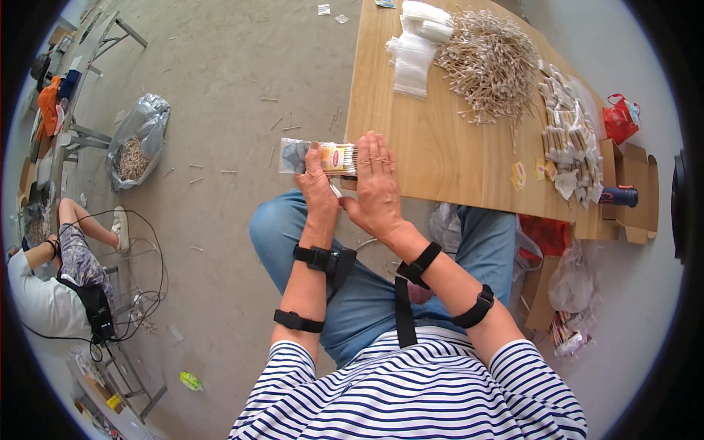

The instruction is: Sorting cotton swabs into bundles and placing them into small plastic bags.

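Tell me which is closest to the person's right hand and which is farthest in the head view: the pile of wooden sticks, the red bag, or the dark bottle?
From the right hand:
1. Pile of wooden sticks, up on the table, nearest.
2. Dark bottle, off to the right by the cardboard box.
3. Red bag, far right past the table edge, farthest.

stick pile (491, 62) on table (440, 158), packet (323, 158) at its left edge
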`<state>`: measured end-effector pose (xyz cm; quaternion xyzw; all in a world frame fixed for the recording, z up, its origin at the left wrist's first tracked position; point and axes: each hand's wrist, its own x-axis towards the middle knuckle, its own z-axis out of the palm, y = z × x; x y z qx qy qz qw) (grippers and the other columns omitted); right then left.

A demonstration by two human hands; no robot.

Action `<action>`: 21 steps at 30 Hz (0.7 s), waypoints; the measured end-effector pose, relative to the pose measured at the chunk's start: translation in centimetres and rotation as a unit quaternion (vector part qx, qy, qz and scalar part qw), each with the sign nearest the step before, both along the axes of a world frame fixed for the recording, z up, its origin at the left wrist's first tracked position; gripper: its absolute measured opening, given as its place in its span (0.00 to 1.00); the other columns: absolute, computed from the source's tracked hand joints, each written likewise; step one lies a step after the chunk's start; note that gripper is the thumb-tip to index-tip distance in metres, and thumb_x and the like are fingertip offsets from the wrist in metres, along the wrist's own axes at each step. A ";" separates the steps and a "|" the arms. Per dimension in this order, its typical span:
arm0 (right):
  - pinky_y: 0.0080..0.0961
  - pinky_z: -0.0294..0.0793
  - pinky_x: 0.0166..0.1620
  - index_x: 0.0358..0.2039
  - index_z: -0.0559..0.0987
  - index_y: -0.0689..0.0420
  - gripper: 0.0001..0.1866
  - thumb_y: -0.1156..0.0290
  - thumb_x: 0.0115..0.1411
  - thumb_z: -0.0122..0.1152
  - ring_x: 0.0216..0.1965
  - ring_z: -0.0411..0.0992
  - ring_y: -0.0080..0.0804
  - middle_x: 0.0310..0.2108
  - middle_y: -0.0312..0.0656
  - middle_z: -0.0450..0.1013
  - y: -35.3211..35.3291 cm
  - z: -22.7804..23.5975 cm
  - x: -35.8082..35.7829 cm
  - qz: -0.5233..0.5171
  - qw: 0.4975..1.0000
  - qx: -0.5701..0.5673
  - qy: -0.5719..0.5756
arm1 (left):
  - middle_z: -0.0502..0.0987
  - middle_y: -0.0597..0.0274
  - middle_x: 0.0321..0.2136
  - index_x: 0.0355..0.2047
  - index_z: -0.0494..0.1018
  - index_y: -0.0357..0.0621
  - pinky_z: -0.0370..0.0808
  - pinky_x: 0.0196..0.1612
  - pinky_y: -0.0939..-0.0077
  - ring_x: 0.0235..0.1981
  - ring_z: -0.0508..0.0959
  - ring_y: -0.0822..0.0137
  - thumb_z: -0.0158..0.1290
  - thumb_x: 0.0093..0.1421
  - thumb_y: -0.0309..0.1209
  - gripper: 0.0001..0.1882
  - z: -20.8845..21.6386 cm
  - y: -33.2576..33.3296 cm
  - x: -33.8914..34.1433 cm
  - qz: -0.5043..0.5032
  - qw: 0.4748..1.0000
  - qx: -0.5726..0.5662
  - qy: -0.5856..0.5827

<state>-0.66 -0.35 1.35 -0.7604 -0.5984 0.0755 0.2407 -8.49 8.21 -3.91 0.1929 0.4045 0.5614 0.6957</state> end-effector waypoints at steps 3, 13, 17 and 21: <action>0.51 0.39 0.72 0.69 0.51 0.69 0.62 0.59 0.39 0.78 0.74 0.40 0.54 0.72 0.60 0.45 -0.9 0.1 1.2 -0.034 0.999 -0.021 -0.013 | 0.76 0.70 0.31 0.36 0.74 0.41 0.78 0.34 0.76 0.31 0.77 0.76 0.56 0.64 0.31 0.06 0.7 -0.1 0.4 0.017 1.000 0.014 0.009; 0.55 0.36 0.72 0.69 0.52 0.69 0.64 0.49 0.40 0.77 0.75 0.37 0.52 0.72 0.58 0.43 -0.4 -0.1 -0.4 -0.069 0.988 -0.097 -0.098 | 0.74 0.72 0.29 0.32 0.74 0.41 0.73 0.32 0.79 0.29 0.72 0.80 0.55 0.66 0.30 0.07 1.9 -0.3 0.5 0.016 0.995 0.052 0.086; 0.56 0.35 0.72 0.69 0.52 0.69 0.63 0.49 0.42 0.76 0.75 0.36 0.51 0.73 0.57 0.43 0.2 -0.1 -1.2 -0.080 0.987 -0.097 -0.099 | 0.74 0.72 0.29 0.32 0.74 0.41 0.73 0.32 0.79 0.29 0.72 0.80 0.54 0.67 0.30 0.07 2.0 -0.4 0.4 0.011 0.994 0.048 0.098; 0.55 0.34 0.72 0.68 0.52 0.70 0.62 0.50 0.42 0.75 0.75 0.36 0.51 0.73 0.57 0.43 0.5 -0.4 -1.4 -0.062 0.990 -0.074 -0.101 | 0.74 0.72 0.29 0.32 0.73 0.41 0.73 0.32 0.79 0.29 0.71 0.81 0.55 0.67 0.31 0.07 1.8 -0.3 0.5 0.011 0.993 0.051 0.105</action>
